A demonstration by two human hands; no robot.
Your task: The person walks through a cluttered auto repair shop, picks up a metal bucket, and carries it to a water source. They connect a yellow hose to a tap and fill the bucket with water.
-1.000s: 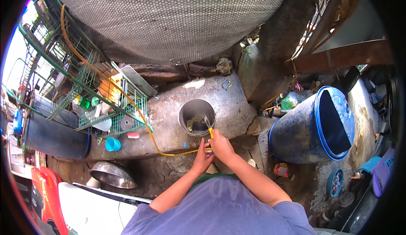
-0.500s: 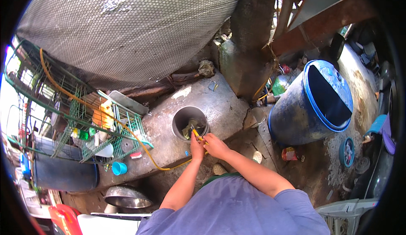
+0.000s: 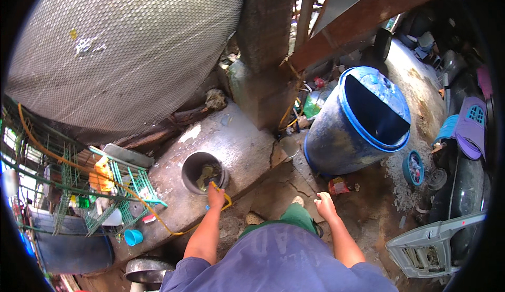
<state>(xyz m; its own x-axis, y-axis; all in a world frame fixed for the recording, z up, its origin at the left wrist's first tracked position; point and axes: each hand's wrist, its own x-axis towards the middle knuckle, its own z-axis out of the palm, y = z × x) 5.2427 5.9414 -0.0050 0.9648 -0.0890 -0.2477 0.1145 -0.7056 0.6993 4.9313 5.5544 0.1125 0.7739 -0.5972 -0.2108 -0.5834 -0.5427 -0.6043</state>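
My left hand (image 3: 215,196) is closed around the end of a yellow hose (image 3: 228,201), just over the near rim of a grey bucket (image 3: 190,174). Pale greenish pieces (image 3: 206,176) lie inside the bucket, which stands on a concrete ledge (image 3: 239,147). From my hand the hose loops down and continues left along the ledge toward a wire rack. My right hand (image 3: 326,206) is away from the hose, out over the floor near a red packet (image 3: 339,186). Its fingers are curled in; whatever they hold, if anything, is too small to make out.
A big blue drum (image 3: 336,129) with a half-cut lid stands right of the ledge. Left are the green wire rack (image 3: 138,189), a turquoise cup (image 3: 133,237) and a metal basin (image 3: 150,271). A grey plastic chair (image 3: 421,247) and a small teal tub (image 3: 413,168) are at right.
My right hand has let go of the hose and swung right, over the floor. The left hand keeps its hold at the bucket. The view has shifted to the right.
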